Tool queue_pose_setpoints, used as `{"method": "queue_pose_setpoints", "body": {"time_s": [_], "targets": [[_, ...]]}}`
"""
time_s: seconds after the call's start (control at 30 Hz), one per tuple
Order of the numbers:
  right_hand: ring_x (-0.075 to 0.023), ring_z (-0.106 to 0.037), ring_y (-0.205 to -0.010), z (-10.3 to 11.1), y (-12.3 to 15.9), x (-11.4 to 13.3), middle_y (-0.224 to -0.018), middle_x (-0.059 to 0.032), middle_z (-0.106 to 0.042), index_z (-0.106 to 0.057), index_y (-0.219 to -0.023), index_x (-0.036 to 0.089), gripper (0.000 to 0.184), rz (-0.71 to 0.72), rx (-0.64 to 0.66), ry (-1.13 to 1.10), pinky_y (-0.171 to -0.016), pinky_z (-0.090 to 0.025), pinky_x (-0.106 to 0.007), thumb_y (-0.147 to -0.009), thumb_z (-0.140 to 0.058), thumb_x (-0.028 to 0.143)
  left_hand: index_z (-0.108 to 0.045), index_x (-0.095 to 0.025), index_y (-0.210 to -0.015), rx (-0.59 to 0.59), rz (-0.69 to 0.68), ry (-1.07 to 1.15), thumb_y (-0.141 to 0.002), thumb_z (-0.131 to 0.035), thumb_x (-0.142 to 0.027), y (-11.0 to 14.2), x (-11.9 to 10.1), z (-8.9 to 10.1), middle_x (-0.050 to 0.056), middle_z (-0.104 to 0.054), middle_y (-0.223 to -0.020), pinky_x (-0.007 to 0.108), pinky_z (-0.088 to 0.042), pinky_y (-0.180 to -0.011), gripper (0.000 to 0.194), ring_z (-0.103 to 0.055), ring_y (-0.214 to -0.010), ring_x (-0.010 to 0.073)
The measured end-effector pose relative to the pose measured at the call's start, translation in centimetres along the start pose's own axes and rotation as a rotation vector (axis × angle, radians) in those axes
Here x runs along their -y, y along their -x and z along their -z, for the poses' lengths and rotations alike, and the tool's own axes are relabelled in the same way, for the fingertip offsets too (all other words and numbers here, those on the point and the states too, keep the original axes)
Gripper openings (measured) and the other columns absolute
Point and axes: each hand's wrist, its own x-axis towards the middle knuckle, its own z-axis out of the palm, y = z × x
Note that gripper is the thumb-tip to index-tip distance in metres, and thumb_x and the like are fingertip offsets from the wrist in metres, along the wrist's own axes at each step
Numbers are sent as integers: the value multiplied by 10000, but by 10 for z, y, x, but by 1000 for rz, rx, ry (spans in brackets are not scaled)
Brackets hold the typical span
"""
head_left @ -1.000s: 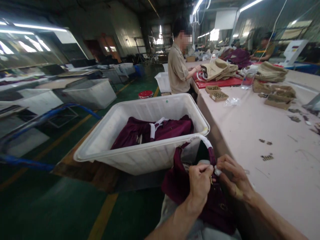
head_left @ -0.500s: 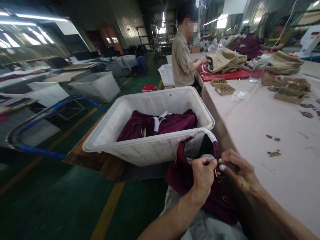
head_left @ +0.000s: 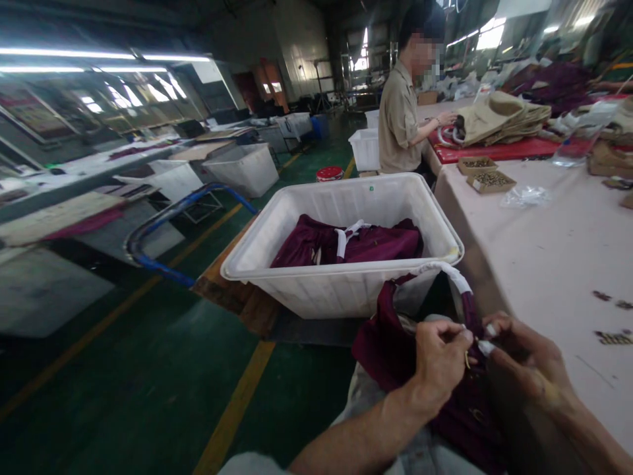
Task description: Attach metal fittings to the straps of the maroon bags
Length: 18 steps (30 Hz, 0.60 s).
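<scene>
A maroon handbag (head_left: 378,340) rests across my lap, its arched handle (head_left: 448,270) partly wrapped in white. My left hand (head_left: 440,359) is closed, thumb and forefinger pinching at the lower end of the handle. A small curved gold-coloured metal piece (head_left: 467,360) shows just under those fingertips. From the other side, my right hand (head_left: 531,359) closes its fingertips on the same spot; white wrapping covers the tips of its thumb and a finger. What lies exactly between the fingertips is too small to make out. More gold-coloured hardware (head_left: 477,414) sits lower on the bag.
A white plastic bin (head_left: 316,290) holding maroon bags stands ahead on a wooden cart (head_left: 230,290) with a blue handle. At right runs a pale table (head_left: 539,264) with cardboard boxes of small metal parts (head_left: 489,179) and loose fittings (head_left: 613,338). A co-worker (head_left: 400,119) stands beyond.
The view has turned left, so everything sits farther right in the picture. Both hands keep their pinch at the handle's end, with little visible movement on the bag.
</scene>
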Motion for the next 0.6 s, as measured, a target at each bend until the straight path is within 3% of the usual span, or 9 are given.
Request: {"method": "queue_pose_setpoints", "body": {"time_s": [0.07, 0.17, 0.4, 0.5, 0.6], "targets": [[-227, -652, -877, -1, -3, -4, -984, -76, -657, -638, -1091, 213, 348, -106, -39, -130, -719, -544, -296, -826, -787, 382, -737, -115, -820, 42, -11, 12, -693, -753, -235, -1, 0, 2, 39, -686, -702, 272, -586, -515, 175, -619, -511, 141], [-216, -643, -856, -2, -9, -8, -950, -73, -667, -646, -1160, 199, 450, -154, -62, -194, -726, -544, -295, -796, -824, 394, -750, -108, -840, 144, -46, -1, -697, -737, -196, -2, -4, 7, 44, -687, -724, 283, -612, -591, 169, -663, -580, 158], [-166, -543, -740, -11, -19, -2, -808, -25, -618, -644, -892, 176, 343, -195, 41, -274, -668, -451, -278, -814, -801, 471, -771, -127, -765, 265, -301, -166, -739, -738, -196, -14, -21, 28, 53, -665, -795, 238, -570, -606, 81, -663, -684, 163], [-142, -484, -717, -11, -24, 8, -776, -8, -581, -589, -832, 174, 376, -167, 83, -345, -659, -401, -268, -803, -805, 481, -760, -136, -877, 124, -422, -287, -849, -698, -352, -47, -20, 55, 96, -687, -935, 301, -612, -633, 227, -690, -777, 213], [-133, -464, -711, -11, -24, 23, -778, -11, -577, -582, -811, 164, 393, -138, 161, -410, -647, -370, -263, -764, -838, 458, -681, -141, -1232, -225, -704, -535, -863, -689, -392, -94, -14, 87, 166, -658, -1241, 498, -599, -968, 447, -670, -1127, 324]]}}
